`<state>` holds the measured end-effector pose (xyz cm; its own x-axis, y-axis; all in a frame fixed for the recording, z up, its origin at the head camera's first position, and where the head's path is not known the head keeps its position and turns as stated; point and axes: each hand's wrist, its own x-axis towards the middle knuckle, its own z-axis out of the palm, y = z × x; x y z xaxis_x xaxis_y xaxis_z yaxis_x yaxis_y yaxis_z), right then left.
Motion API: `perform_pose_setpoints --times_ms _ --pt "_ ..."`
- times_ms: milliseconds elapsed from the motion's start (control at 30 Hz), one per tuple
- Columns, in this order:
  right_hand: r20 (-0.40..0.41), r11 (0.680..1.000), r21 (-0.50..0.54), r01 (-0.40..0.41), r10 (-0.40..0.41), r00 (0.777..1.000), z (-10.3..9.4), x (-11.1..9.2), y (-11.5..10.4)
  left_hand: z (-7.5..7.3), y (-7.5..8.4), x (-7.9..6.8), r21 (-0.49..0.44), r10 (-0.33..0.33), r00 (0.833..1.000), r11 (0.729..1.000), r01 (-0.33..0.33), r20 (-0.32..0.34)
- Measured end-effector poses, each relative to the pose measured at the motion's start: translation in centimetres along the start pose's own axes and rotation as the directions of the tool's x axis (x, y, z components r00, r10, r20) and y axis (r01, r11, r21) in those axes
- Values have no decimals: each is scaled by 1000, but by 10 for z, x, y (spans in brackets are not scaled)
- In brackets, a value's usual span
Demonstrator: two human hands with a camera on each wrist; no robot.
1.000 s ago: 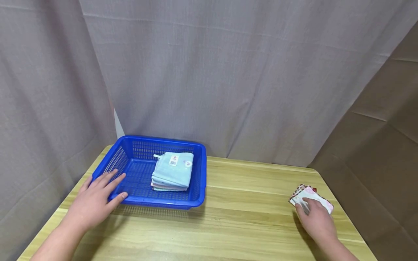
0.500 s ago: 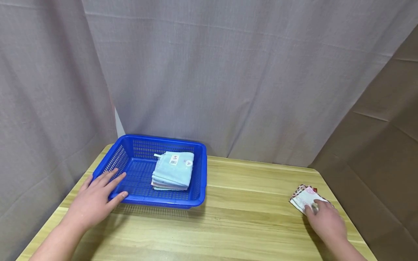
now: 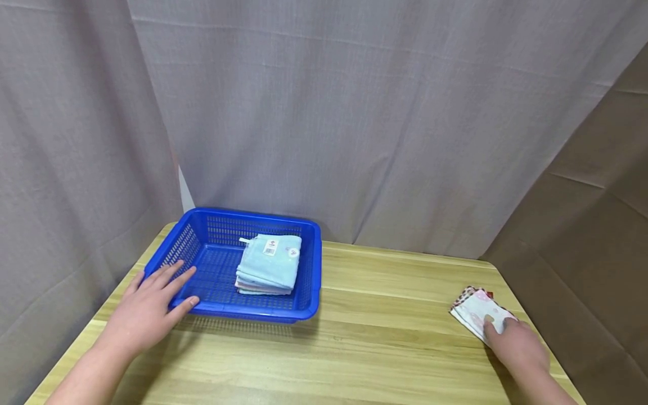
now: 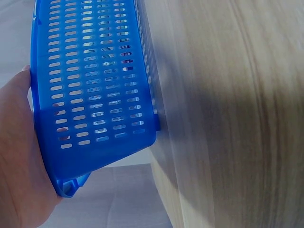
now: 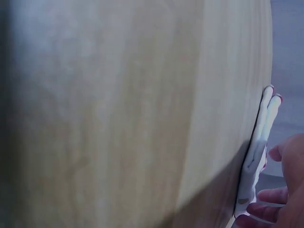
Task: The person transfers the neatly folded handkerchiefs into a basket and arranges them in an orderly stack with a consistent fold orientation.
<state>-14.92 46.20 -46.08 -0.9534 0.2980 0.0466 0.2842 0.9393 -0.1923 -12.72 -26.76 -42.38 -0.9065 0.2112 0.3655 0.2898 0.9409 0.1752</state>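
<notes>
In the head view my left hand (image 3: 142,313) rests on the front left corner of a blue plastic basket (image 3: 314,270), fingers spread over its rim. The left wrist view shows this hand (image 4: 21,156) beside the slotted basket wall (image 4: 78,156). Inside the basket, toward its right, lies a stack of folded towels (image 3: 268,264), a light blue one on top with a white label. At the table's right side my right hand (image 3: 518,343) touches a folded white-and-pink towel (image 3: 473,315). Thumb and fingers of the right hand (image 5: 285,185) are apart above the towel's folded layers (image 5: 256,152).
Under the white-and-pink towel a brown-spotted cloth (image 3: 464,295) shows at the far edge, with a bit of red beside it. The wooden table (image 3: 385,315) is bordered by a grey curtain (image 3: 385,124) behind and a brown curtain (image 3: 592,247) at right.
My right hand has slid right and toward me across the towel, uncovering more of its white-and-pink top. The towel, basket and left hand stay about where they were.
</notes>
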Motion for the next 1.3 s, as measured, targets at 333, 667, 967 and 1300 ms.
perform_pose_setpoints --times_ms 333,667,967,1300 --pt "77 984 5 -179 178 981 -5 2 4 -1 0 0 11 10 1000 1000 -10 -15" --pt "133 968 -33 -249 251 959 1 2 7 -1 2 1 14 9 1000 1000 -8 -16" --pt "126 984 -11 -180 180 975 0 5 10 -1 1 0 10 13 1000 1000 -13 -19" --pt "155 993 77 -94 81 985 -1 15 12 0 -1 -1 2 6 1000 1000 -6 -16"
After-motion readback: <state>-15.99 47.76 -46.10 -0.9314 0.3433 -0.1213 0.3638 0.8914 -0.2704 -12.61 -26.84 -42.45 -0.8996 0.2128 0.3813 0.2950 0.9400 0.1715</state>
